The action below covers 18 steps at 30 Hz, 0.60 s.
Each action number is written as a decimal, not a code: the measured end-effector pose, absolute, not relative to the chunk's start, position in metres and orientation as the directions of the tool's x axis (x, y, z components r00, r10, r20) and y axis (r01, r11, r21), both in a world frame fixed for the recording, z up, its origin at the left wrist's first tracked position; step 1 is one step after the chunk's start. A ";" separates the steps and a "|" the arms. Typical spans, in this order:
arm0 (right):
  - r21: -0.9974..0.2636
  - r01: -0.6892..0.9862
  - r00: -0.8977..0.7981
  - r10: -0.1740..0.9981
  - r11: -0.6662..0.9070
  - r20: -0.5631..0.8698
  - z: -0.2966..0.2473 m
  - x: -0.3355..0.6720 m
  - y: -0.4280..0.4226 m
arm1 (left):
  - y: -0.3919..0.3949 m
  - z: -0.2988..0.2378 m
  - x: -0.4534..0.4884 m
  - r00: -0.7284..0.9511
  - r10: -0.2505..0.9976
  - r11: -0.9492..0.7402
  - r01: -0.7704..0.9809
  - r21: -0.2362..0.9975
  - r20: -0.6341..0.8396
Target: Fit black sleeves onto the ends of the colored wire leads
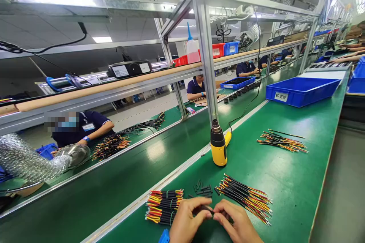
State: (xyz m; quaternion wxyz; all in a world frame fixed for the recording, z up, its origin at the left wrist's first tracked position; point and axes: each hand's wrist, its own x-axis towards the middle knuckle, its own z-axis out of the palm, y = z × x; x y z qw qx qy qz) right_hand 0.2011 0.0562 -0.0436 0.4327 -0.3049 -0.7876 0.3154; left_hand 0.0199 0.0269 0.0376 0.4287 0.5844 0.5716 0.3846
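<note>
My left hand (186,220) and my right hand (234,222) meet low in the head view, their fingertips pinching a short black sleeve (207,209) between them. Beside my left hand lies a bundle of red, yellow and black wires (164,207), tied with green bands. A second bundle of the same colours (245,199) fans out just above my right hand. Between them is a small scatter of black sleeves (203,190). A yellow-and-black heat gun (218,144) stands upright on the green bench (273,193).
A third wire bundle (282,141) lies further along the bench, and a blue plastic tray (302,91) sits beyond it. A metal frame post (205,60) rises behind the heat gun. Co-workers in dark shirts (80,129) work across a parallel bench, past a silver duct (28,158).
</note>
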 end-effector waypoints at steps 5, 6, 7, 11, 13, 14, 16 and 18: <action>-0.811 0.104 -0.401 0.771 0.575 0.495 -0.037 0.202 0.055 | 0.028 0.031 0.022 -0.041 0.999 0.027 0.060 0.998 -0.024; -0.849 0.068 -0.422 0.787 0.523 0.451 -0.037 0.201 0.055 | 0.028 0.029 0.023 -0.019 1.000 0.009 0.064 0.998 -0.008; -0.894 0.025 -0.452 0.803 0.447 0.388 -0.038 0.200 0.054 | 0.028 0.027 0.023 0.011 1.000 -0.002 0.071 0.997 0.001; -0.990 -0.109 -0.545 0.827 0.094 0.139 -0.039 0.196 0.054 | 0.029 0.024 0.026 0.058 0.998 -0.001 0.100 0.995 -0.005; -0.991 -0.132 -0.556 0.825 0.037 0.105 -0.036 0.196 0.054 | 0.028 0.024 0.026 0.041 0.999 -0.018 0.121 0.992 0.013; -0.990 -0.135 -0.552 0.826 0.046 0.114 -0.035 0.197 0.054 | 0.028 0.025 0.025 0.032 0.999 -0.037 0.139 0.990 0.033; -0.985 -0.126 -0.524 0.834 0.122 0.171 -0.031 0.200 0.054 | 0.026 0.028 0.023 0.021 0.997 -0.078 0.177 0.981 0.076; -0.967 -0.120 -0.489 0.834 0.227 0.256 -0.029 0.202 0.054 | 0.023 0.031 0.022 0.044 0.993 -0.117 0.225 0.967 0.110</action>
